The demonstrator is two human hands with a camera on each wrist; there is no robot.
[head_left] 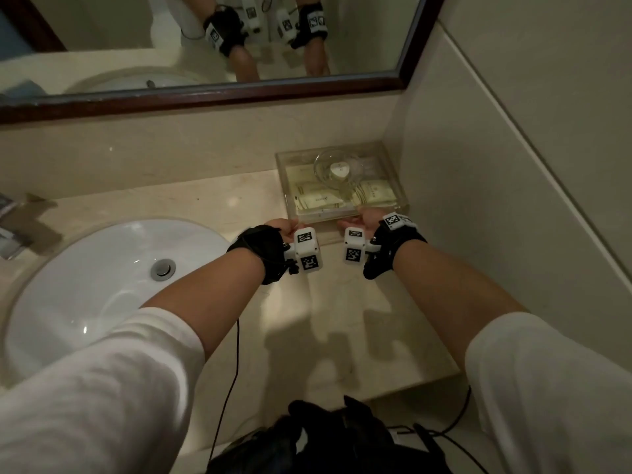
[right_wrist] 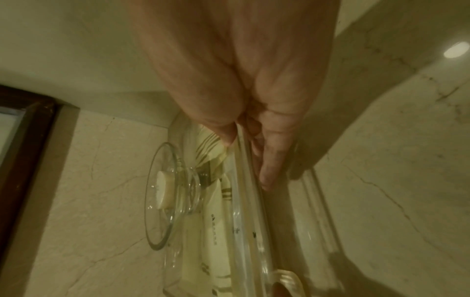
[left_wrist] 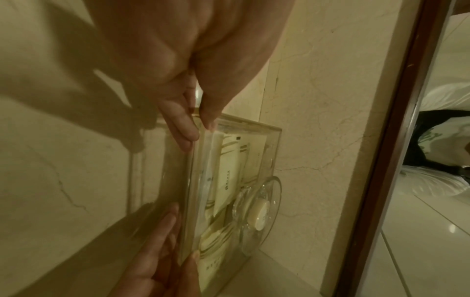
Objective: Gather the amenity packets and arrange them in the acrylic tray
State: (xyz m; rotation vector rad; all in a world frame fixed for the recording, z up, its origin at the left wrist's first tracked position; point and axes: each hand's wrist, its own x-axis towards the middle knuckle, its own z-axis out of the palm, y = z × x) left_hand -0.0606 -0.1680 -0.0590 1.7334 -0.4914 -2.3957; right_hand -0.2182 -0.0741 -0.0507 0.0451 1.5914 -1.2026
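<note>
— So where does the acrylic tray (head_left: 393,186) sit?

— On the beige worktop (head_left: 212,200), toward two o'clock from the sink (head_left: 102,268), tucked into the corner where the back wall meets the side wall. A dark-framed mirror (head_left: 239,94) hangs at twelve o'clock above it.

— And the amenity packets (head_left: 319,199)?

— Inside the tray, lying flat. Cream-coloured sachets with striped edges, some overlapping. A clear glass dish (head_left: 338,169) rests on top of them toward the tray's far side, with a small pale round soap (head_left: 339,170) in it.

— What are the hands doing?

— Both are at the tray's near wall. The left hand (head_left: 282,226) is at its seven o'clock corner; from the left wrist camera its thumb (left_wrist: 211,112) lies over the rim on the inside and its fingers (left_wrist: 180,124) press the outside, so its grip is pinching the wall. The right hand (head_left: 362,220) is at the five o'clock corner; from the right wrist camera the thumb (right_wrist: 223,128) is inside the rim and the fingers (right_wrist: 269,160) run along the outside, so that grip is likewise pinching the tray wall.

— Is the tray lifted?

— I cannot tell; it looks to be touching the worktop.

— Anything else nearby?

— Some crumpled paper packaging (head_left: 20,220) at nine o'clock of the sink.
</note>
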